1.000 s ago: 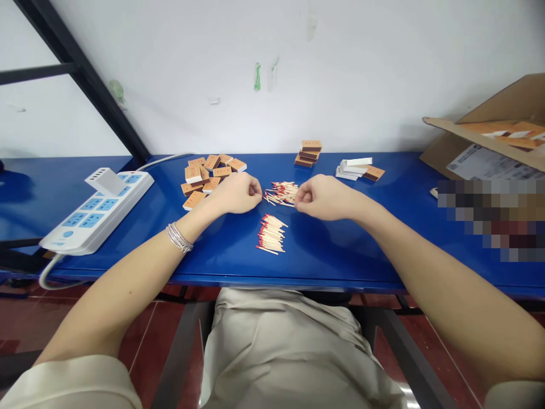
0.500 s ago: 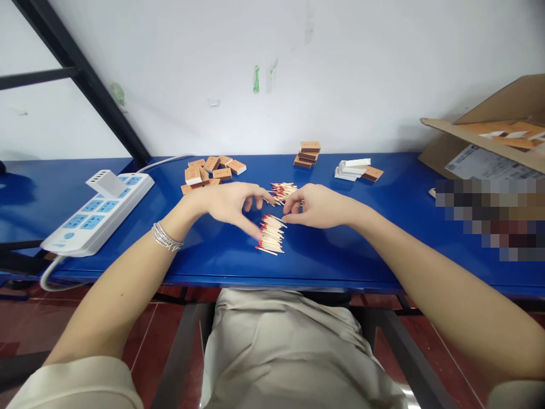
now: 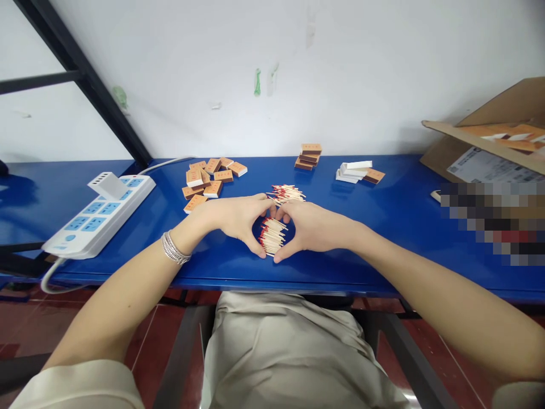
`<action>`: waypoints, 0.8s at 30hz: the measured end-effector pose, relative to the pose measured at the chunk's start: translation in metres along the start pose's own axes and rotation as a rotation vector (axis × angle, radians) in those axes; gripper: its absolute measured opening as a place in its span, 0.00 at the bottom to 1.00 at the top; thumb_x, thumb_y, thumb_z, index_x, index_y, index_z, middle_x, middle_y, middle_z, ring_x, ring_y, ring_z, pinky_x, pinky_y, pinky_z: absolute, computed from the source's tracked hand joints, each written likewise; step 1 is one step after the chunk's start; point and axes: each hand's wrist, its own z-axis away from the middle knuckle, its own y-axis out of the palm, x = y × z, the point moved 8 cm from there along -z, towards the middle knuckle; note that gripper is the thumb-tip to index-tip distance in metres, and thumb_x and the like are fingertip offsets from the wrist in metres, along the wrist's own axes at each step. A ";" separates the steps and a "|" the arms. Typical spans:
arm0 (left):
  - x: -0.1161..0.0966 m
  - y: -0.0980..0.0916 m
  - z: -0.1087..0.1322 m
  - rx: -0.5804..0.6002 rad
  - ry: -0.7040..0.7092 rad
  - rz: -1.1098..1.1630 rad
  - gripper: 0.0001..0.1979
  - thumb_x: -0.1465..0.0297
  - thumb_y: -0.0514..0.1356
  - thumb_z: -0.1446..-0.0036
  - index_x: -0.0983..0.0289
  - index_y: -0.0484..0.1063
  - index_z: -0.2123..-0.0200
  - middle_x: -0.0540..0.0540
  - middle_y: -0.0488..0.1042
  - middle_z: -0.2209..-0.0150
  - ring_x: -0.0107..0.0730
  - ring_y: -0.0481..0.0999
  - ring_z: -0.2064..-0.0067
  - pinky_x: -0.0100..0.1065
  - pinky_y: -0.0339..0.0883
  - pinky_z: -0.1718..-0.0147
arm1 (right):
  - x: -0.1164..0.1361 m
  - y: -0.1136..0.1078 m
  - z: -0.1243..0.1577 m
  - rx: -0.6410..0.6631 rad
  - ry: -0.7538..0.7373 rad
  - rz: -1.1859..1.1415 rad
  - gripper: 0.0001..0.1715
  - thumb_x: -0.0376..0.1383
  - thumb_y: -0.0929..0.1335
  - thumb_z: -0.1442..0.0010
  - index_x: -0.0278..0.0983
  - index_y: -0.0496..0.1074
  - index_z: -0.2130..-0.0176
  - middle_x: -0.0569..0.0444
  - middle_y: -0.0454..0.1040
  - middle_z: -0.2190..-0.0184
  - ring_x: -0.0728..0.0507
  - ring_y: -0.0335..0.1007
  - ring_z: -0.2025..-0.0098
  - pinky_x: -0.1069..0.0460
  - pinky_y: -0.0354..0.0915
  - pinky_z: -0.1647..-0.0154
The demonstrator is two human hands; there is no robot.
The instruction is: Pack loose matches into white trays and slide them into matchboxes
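A near pile of red-tipped matches (image 3: 273, 234) lies on the blue table, ringed by both hands. My left hand (image 3: 244, 220) curves around its left side, thumb and fingers apart, the thumb tip at the pile's lower left. From the right, my right hand (image 3: 309, 227) curves the same way, its thumb tip by the pile's near end. The fingertips of both hands come close together at the far end. Neither hand is closed on the matches. Just beyond the fingers lies a second, looser pile of matches (image 3: 288, 193).
Several matchboxes (image 3: 213, 176) lie at the back left, a small stack of matchboxes (image 3: 309, 156) at the back middle, and white trays (image 3: 353, 170) to its right. A power strip (image 3: 100, 218) is at left, an open cardboard box (image 3: 481, 150) at right.
Both hands have moved nearer to me and closed in around the near pile. The right thumb has come down beside its near end. More matchboxes now show at the left.
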 end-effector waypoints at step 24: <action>0.007 0.000 0.004 0.017 -0.102 0.007 0.34 0.49 0.69 0.60 0.60 0.64 0.55 0.53 0.63 0.56 0.32 0.66 0.65 0.32 0.61 0.67 | -0.171 -0.137 0.041 -0.425 0.629 0.162 0.20 0.44 0.71 0.47 0.38 0.79 0.56 0.52 0.77 0.71 0.42 0.73 0.67 0.49 0.65 0.62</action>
